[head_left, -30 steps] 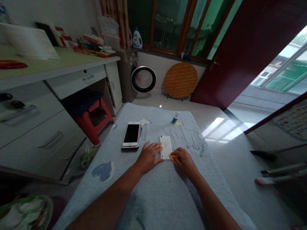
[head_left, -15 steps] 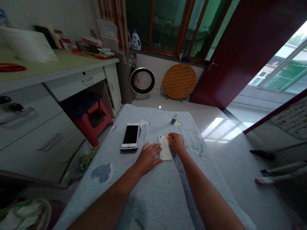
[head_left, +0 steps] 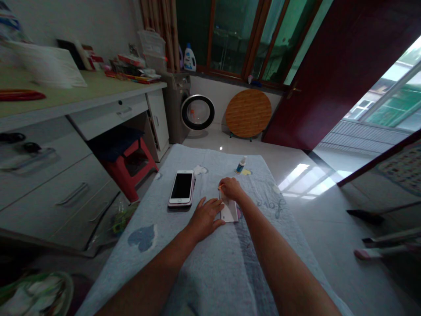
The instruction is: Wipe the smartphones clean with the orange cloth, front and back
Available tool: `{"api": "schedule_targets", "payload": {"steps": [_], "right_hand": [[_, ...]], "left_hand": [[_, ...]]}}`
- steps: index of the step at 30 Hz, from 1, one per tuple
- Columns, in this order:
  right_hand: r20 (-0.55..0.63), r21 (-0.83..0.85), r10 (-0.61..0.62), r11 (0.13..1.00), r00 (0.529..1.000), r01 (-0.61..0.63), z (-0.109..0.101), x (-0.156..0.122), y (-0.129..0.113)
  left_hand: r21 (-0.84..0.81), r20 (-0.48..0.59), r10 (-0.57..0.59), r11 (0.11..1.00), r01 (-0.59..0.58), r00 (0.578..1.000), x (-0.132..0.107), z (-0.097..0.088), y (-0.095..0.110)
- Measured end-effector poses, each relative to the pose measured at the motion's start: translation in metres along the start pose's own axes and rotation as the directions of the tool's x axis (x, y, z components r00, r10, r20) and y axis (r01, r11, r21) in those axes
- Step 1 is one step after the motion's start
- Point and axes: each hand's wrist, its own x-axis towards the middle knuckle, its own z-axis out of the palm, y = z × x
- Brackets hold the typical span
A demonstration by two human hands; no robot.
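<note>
A white smartphone [head_left: 229,212] lies back up on the patterned cloth [head_left: 210,263], its upper part hidden under my right hand [head_left: 232,189]. That hand is closed on a small orange cloth [head_left: 220,187] and presses it at the phone's top left corner. Against the phone's left edge rests my left hand [head_left: 206,217], fingers spread and stretched out, its thumb by the lower corner. To the left, another white phone [head_left: 182,186] lies screen up on top of a darker flat device. Beyond my right hand stands a small spray bottle [head_left: 241,164] with a blue label.
A desk [head_left: 108,94] with drawers runs along the left, a red stool [head_left: 131,169] partly under it. Farther back are a washing machine with its round door [head_left: 198,112] swung out and a round wooden tabletop [head_left: 248,113] leaning on the wall. A dark red door [head_left: 305,74] stands right.
My right hand has slid the orange cloth leftward across the phone's upper end, from its right edge to the top left corner. My left hand keeps its place on the phone.
</note>
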Motion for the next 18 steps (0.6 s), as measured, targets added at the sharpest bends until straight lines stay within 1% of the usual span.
{"api": "schedule_targets", "payload": {"steps": [3, 5, 8, 14, 16, 18], "right_hand": [[0.009, -0.008, -0.023, 1.000, 1.000, 0.023, 0.001, 0.003, -0.007], [0.008, -0.010, -0.031, 0.999, 0.999, 0.031, 0.001, 0.002, -0.006], [-0.001, -0.014, -0.016, 1.000, 1.000, 0.016, 0.000, -0.005, 0.004], [-0.046, -0.003, 0.040, 0.999, 0.998, -0.040, -0.002, -0.023, 0.035], [-0.069, 0.002, 0.052, 0.999, 0.996, -0.052, 0.000, -0.026, 0.038], [-0.095, 0.006, 0.054, 0.999, 0.994, -0.054, 0.003, -0.026, 0.035]], "left_hand": [[-0.002, -0.002, -0.010, 1.000, 0.010, 1.000, 0.000, -0.002, 0.002], [-0.004, -0.006, -0.019, 1.000, 0.019, 1.000, -0.001, -0.004, 0.003], [-0.011, -0.024, -0.027, 1.000, 0.026, 0.999, -0.002, -0.004, 0.004], [-0.012, -0.016, -0.025, 1.000, 0.025, 1.000, -0.003, -0.004, 0.004], [-0.010, -0.014, -0.024, 1.000, 0.024, 1.000, -0.002, -0.004, 0.004], [-0.008, -0.009, -0.020, 1.000, 0.020, 1.000, -0.002, -0.005, 0.004]]}}
